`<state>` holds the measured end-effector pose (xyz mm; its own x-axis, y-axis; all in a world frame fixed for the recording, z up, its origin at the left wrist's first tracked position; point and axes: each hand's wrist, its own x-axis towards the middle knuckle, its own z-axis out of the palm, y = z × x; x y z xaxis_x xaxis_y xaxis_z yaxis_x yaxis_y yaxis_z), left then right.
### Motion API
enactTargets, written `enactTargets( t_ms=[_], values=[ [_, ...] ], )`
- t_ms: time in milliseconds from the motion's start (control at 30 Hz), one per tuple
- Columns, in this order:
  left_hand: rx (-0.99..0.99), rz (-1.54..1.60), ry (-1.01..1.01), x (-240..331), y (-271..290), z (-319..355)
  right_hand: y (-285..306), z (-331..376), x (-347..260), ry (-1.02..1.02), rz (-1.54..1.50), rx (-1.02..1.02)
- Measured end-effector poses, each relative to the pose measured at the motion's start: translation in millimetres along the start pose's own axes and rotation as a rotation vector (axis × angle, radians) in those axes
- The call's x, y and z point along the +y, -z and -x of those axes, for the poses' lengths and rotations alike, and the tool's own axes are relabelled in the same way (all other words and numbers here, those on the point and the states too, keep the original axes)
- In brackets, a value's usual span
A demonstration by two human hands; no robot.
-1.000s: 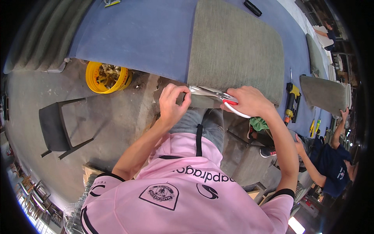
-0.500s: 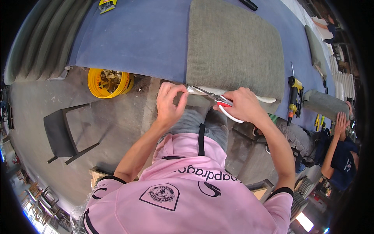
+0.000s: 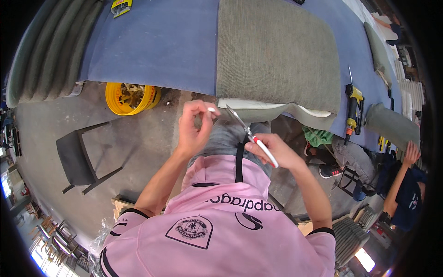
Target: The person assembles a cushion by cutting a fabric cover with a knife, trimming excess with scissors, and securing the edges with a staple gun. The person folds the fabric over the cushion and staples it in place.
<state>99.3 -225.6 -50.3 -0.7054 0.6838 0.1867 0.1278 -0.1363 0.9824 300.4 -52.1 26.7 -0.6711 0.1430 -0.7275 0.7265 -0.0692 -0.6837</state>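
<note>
scissors [image 3: 249, 132] with red and white handles sat in the right hand [image 3: 278, 151], its fingers curled round the grips just ahead of the person's waist. their long axis slanted from the handles, at lower right, up and leftward, so that the tips pointed toward the near left corner of a grey-green cushion [image 3: 277, 55]; whether they touched it could not be told. the left hand [image 3: 196, 127] was just left of that corner and nearer to it than the right, its thumb and forefinger apparently pinching a small white scrap [image 3: 211, 110]. straight beyond the hands, the cushion lay on a blue-covered bench [image 3: 152, 46], a white layer [image 3: 249, 105] showing along its near edge and a fabric flap [image 3: 258, 114] hanging below that. right of the cushion lay a yellow and black tool [image 3: 353, 108]; off to the left, on the floor, were a yellow bucket [image 3: 148, 101] of scraps and a dark chair [image 3: 74, 157]. farther right, a co-worker's hand [image 3: 412, 154] touched another grey piece [image 3: 390, 122].
</note>
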Motion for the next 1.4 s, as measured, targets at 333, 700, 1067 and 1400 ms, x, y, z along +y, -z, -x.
enactTargets(
  t_ms=[333, 700, 1067, 1400],
  values=[
    [0.053, -0.690, -0.212, -6.4, -7.1, -5.1, -42.5, -14.8, 43.5, 0.082, -0.191, -0.086],
    [0.073, -0.532, -0.183, 5.0, -11.7, -11.7, -54.7, -19.1, 26.7, 0.121, -0.214, -0.049],
    [0.028, -0.552, -0.160, 2.0, -10.3, -9.5, -47.4, -41.5, 29.1, 0.129, -0.127, 0.069],
    [0.013, -0.420, 0.021, 5.4, 2.2, -6.5, -46.8, -28.5, 39.4, 0.098, -0.076, 0.187]
  ],
)
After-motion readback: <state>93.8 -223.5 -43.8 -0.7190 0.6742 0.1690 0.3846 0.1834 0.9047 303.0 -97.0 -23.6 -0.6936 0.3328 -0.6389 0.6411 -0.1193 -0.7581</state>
